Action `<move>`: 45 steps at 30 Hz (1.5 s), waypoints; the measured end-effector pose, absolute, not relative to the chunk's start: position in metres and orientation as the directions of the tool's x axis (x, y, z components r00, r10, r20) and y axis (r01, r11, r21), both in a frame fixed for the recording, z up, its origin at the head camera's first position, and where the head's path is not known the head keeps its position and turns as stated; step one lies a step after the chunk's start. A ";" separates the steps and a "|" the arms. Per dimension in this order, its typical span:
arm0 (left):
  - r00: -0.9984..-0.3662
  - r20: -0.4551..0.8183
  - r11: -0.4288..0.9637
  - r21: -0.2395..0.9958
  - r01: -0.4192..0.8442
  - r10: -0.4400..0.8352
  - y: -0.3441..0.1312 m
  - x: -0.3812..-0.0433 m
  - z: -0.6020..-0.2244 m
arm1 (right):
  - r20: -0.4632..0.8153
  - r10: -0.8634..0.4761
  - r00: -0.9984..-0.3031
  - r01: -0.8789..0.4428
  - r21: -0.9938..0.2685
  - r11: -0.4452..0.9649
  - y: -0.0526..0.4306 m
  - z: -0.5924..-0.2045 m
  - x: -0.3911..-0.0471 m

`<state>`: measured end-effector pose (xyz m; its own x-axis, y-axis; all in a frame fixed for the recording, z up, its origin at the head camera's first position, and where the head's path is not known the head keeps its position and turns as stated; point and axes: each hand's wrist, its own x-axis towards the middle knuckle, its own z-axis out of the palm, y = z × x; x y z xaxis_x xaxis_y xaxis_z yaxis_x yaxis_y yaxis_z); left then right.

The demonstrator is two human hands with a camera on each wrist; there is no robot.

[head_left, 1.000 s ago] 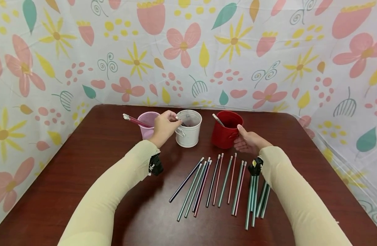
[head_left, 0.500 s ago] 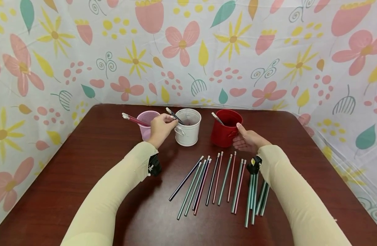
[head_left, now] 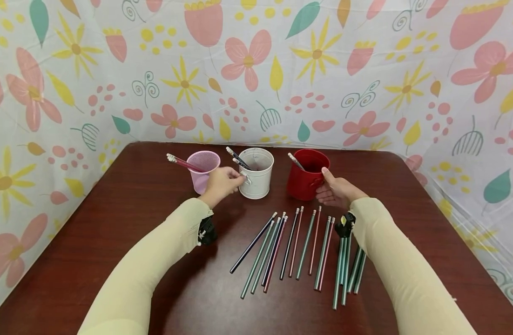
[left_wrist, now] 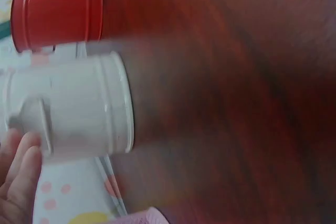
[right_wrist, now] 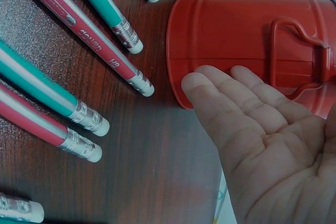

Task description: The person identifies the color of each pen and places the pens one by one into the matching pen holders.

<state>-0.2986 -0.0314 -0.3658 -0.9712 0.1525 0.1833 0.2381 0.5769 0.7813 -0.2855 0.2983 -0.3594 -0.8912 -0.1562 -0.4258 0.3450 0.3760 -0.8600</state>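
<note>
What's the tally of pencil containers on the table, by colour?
Pink container: 1
White container: 1
Red container: 1
Total: 3

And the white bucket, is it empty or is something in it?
Not empty: dark pencils lean in the white bucket, their eraser ends sticking out past its rim in the head view.
</note>
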 end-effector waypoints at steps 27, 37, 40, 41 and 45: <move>-0.805 -0.419 0.890 0.363 0.275 0.420 0.029 -0.252 -0.387 | -0.426 -0.130 -0.895 0.360 -0.863 0.354 0.298 -0.362 -0.286; -0.801 -0.426 0.892 0.358 0.278 0.421 0.030 -0.251 -0.387 | -0.427 -0.134 -0.894 0.361 -0.865 0.348 0.296 -0.362 -0.285; -0.794 -0.435 0.888 0.370 0.273 0.426 0.030 -0.251 -0.386 | -0.425 -0.135 -0.895 0.356 -0.864 0.357 0.296 -0.362 -0.285; -0.793 -0.434 0.887 0.372 0.274 0.428 0.030 -0.251 -0.386 | -0.424 -0.132 -0.896 0.355 -0.862 0.361 0.297 -0.362 -0.285; -0.786 -0.426 0.878 0.378 0.295 0.448 0.029 -0.254 -0.383 | -0.419 -0.133 -0.898 0.347 -0.862 0.370 0.297 -0.361 -0.285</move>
